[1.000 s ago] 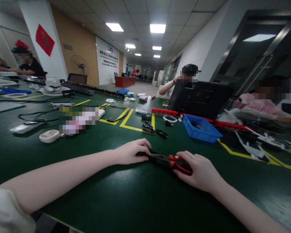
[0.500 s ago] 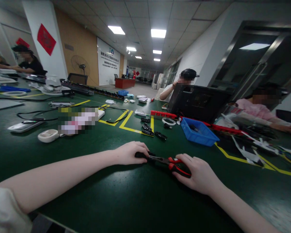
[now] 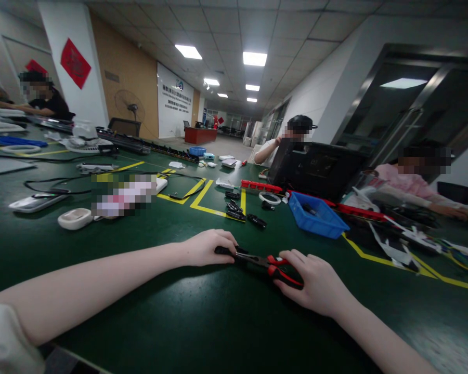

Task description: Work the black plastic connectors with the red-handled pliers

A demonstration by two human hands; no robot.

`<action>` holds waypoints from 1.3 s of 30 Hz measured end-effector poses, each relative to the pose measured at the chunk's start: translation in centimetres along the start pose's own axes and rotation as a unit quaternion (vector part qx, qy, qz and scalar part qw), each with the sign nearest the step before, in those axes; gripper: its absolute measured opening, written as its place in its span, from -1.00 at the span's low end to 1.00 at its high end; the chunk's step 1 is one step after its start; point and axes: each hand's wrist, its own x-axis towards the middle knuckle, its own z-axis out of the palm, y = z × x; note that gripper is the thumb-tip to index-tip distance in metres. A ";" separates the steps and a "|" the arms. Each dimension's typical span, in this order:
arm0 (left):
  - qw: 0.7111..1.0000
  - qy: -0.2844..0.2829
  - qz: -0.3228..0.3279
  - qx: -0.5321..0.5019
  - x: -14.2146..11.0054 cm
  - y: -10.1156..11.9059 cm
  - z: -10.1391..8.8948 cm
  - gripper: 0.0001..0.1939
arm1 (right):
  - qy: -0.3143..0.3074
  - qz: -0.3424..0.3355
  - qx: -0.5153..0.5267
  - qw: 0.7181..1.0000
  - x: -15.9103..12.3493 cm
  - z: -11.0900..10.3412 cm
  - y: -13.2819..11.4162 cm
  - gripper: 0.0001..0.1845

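My left hand [image 3: 210,247] is closed round a small black part [image 3: 223,251], most of it covered by my fingers, so its kind cannot be made out. In my right hand [image 3: 314,280] are long-nose pliers [image 3: 271,264] with red and black handles. Their jaws point left and meet the black part beside my left fingertips. Whether the jaws grip it or only touch it, I cannot tell. Beyond my hands lie several small black connector-like pieces [image 3: 234,209], with another black piece [image 3: 256,221] nearer to me.
A blue bin [image 3: 319,221] stands at right, with a coiled white cable [image 3: 270,198] beside it. Red strips [image 3: 260,186] run behind. At left are a white case [image 3: 75,218] and a white device [image 3: 39,200] with a black cable. Co-workers sit around the green table [image 3: 171,322].
The view has shifted slightly. Both hands keep their hold, and the pliers stay at the black part with their handles still somewhat spread.
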 end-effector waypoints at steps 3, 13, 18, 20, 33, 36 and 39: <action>1.000 -0.001 -0.005 0.003 0.0 0.0 0.0 -0.84 | 0.007 -0.003 -0.002 1.000 -0.1 -0.1 0.0 -0.56; 1.000 0.005 -0.007 -0.004 -0.1 0.2 0.0 -0.86 | 0.050 -0.015 -0.022 0.998 -0.1 0.2 -0.8 -0.53; 1.000 0.000 -0.008 -0.006 0.0 0.0 0.1 -0.87 | 0.048 -0.006 0.000 0.999 -0.2 0.3 -0.7 -0.54; 1.000 0.000 -0.006 -0.009 0.0 -0.1 0.1 -0.87 | 0.047 -0.001 0.010 0.999 -0.2 0.3 -0.7 -0.54; 1.000 0.005 -0.006 -0.008 -0.1 0.0 0.1 -0.88 | 0.047 0.009 0.016 0.999 0.0 0.1 -0.9 -0.56; 1.000 0.004 -0.006 -0.007 0.0 0.2 0.1 -0.87 | 0.042 0.012 0.024 0.999 0.0 0.1 -0.9 -0.56; 1.000 0.004 -0.006 -0.007 0.0 0.2 0.0 -0.86 | 0.035 0.015 0.032 0.999 0.0 0.2 -0.8 -0.55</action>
